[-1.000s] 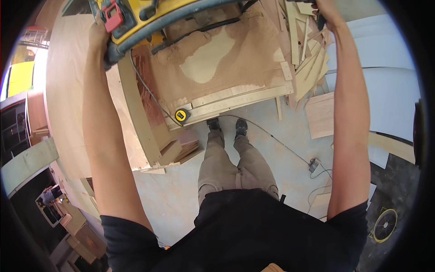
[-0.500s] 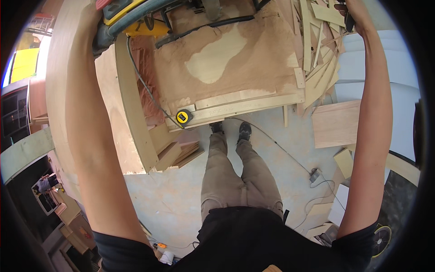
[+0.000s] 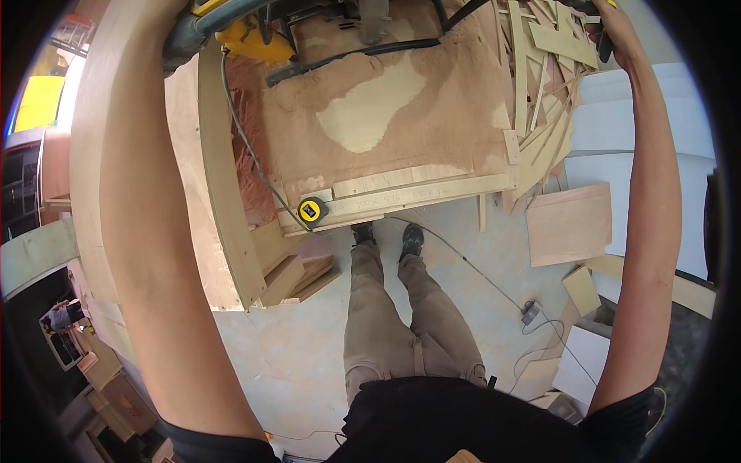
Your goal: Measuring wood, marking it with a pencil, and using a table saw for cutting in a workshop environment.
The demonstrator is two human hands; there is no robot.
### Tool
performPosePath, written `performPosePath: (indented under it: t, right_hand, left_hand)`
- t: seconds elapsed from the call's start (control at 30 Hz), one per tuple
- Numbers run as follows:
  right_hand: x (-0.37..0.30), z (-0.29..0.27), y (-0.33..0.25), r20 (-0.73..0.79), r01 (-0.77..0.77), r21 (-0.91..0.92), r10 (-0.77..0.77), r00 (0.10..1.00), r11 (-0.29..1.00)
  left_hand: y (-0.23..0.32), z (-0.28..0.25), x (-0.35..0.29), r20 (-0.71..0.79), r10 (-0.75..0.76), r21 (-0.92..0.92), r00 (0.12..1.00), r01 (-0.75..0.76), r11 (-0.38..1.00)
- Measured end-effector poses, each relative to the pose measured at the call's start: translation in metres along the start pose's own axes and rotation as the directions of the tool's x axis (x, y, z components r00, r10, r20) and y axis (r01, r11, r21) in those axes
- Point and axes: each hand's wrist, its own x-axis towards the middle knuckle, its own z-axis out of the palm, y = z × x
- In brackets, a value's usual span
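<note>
At top centre, a matt wooden bench [image 3: 432, 189] lies dusted with fine sawdust [image 3: 386, 131]. The saw [image 3: 247, 31] at upper left has glossy yellow plastic. Offcuts [image 3: 540, 92] at upper right are bare, pale wood. The concrete floor [image 3: 293, 347] looks rough.

1. Both arms reach up to the top rim; the left hand [image 3: 174, 15] is mostly cut off beside a yellow power saw [image 3: 247, 35].
2. The right hand [image 3: 610, 31] grips a dark handle at the top right.
3. A yellow tape measure [image 3: 312, 210] lies on the sawdust-covered board [image 3: 386, 116].
4. Wood offcuts [image 3: 548, 92] pile at right.
</note>
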Motion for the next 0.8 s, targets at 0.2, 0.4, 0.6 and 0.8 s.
performPosePath:
  t: [0.2, 0.4, 0.6, 0.8]
  right_hand:
    - [0.018, 0.003, 0.010, -0.024, -0.115, 0.049, 0.116, 0.993, 0.992]
    - [-0.006, 0.018, -0.011, -0.207, -0.047, -0.077, 0.030, 0.978, 0.996]
    - [-0.009, 0.012, -0.008, -0.190, -0.045, -0.076, 0.030, 0.981, 0.996]
    - [-0.010, 0.029, -0.020, -0.202, -0.045, -0.068, 0.030, 0.979, 0.997]
  left_hand:
    - [-0.016, -0.018, 0.032, -0.102, 0.214, 0.398, 0.971, -0.157, 0.904]
    - [-0.002, -0.013, 0.008, -0.126, 0.226, 0.470, 0.966, -0.142, 0.871]
    - [-0.001, -0.005, 0.007, -0.119, 0.212, 0.505, 0.970, -0.124, 0.854]
    - [-0.022, -0.042, 0.045, -0.123, 0.292, 0.490, 0.949, -0.198, 0.849]
